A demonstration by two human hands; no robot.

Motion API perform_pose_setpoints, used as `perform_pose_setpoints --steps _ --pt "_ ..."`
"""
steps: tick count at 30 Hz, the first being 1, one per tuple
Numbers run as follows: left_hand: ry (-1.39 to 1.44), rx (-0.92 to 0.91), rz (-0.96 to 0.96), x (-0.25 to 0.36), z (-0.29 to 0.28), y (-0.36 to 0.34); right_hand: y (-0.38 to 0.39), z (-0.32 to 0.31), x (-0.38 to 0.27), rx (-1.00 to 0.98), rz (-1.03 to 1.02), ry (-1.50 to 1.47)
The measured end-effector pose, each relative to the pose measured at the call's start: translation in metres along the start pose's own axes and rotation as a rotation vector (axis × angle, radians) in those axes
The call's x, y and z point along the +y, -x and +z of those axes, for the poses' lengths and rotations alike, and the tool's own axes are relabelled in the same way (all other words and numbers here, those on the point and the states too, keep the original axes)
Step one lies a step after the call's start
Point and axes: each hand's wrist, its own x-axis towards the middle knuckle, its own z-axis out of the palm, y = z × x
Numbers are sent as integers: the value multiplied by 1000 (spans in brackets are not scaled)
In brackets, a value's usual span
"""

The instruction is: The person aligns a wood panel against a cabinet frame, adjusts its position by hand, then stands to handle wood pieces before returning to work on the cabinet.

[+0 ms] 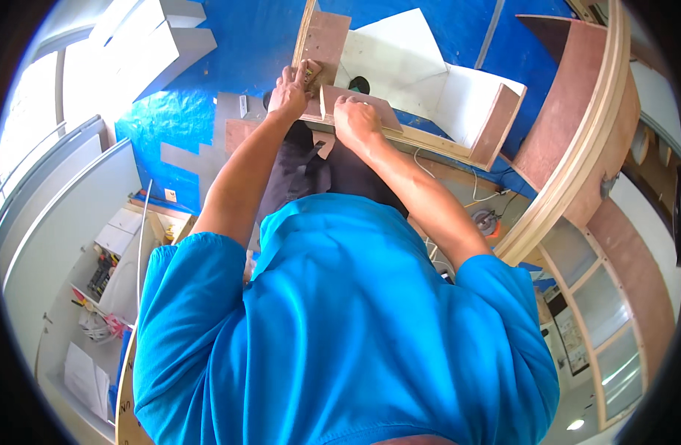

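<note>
1. Head view: left hand (pixel 287 98) has fingers slightly apart at a brown panel (pixel 326 35); cannot tell whether they clamp anything.
2. Right hand (pixel 359 121): fingers curled against a short board (pixel 382 111), which extends rightward from them; grip unclear.

White panels (pixel 149 63) and blue sheeting (pixel 244 44) show at upper left, a paned frame (pixel 604 315) at lower right.

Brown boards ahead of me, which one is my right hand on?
The middle board, with your right hand on it; the upper board is beside your left hand, and the boards farther right touch neither hand.
</note>
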Motion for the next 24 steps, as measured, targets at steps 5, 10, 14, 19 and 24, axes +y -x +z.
perform_pose_setpoints --steps 5,10,14,19,24 --pt "58 121 -1 -18 5 -9 -21 -17 3 -171 -2 -53" --pt "726 179 -280 -53 -45 5 -47 -19 -30 -176 -50 -39" --pt "1491 -131 -888 -74 -93 14 -70 -8 -74 -144 -98 -43" --pt "1574 -146 -688 -117 -95 -25 -91 17 -107 -181 -33 -18" --pt "1487 -396 -570 -135 -130 -7 -97 17 -115 -212 20 -73"
